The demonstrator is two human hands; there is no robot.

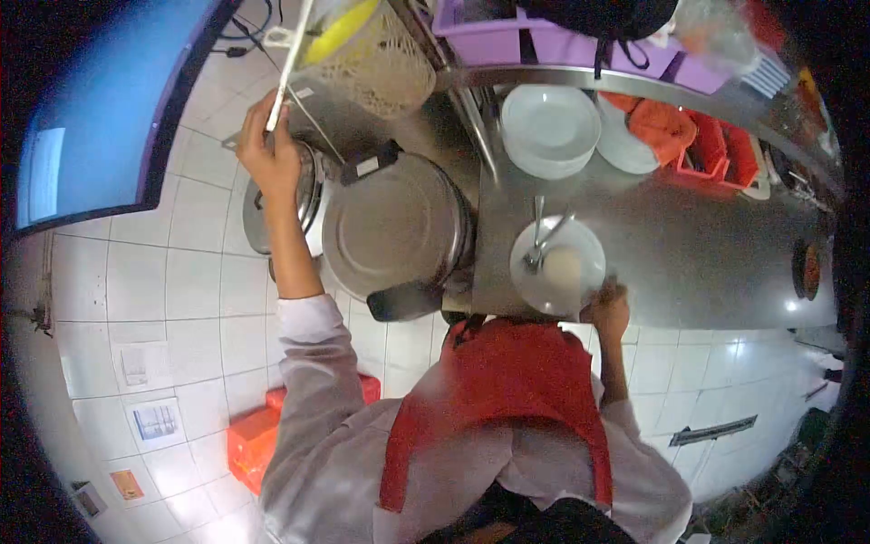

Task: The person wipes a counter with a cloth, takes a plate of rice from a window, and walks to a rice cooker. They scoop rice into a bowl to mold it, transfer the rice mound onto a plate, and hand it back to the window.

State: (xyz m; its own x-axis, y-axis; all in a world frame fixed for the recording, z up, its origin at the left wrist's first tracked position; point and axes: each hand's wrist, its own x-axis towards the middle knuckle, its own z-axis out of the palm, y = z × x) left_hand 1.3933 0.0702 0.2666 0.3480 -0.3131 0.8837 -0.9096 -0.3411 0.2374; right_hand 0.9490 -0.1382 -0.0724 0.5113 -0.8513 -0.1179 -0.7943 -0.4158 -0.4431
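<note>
My left hand (pixel 269 154) is raised at the upper left, fingers closed around the lower end of a long white stick (pixel 290 68) that runs up out of view. Below and to the right of it sits a large lidded metal pot (pixel 390 227) with black handles. At the counter's front edge, my right hand (pixel 609 308) grips the near right rim of a white plate (pixel 589 249). On that plate lie a fork and a spoon (pixel 538 245) beside a pale round portion (pixel 562 268).
A stack of white plates (pixel 549 127) stands at the back of the steel counter (pixel 689 245), near red baskets (pixel 716 150). Purple bins (pixel 489 41) line the shelf above. A pale mesh basket (pixel 385 77) is behind the pot. A blue screen (pixel 100 109) hangs at left.
</note>
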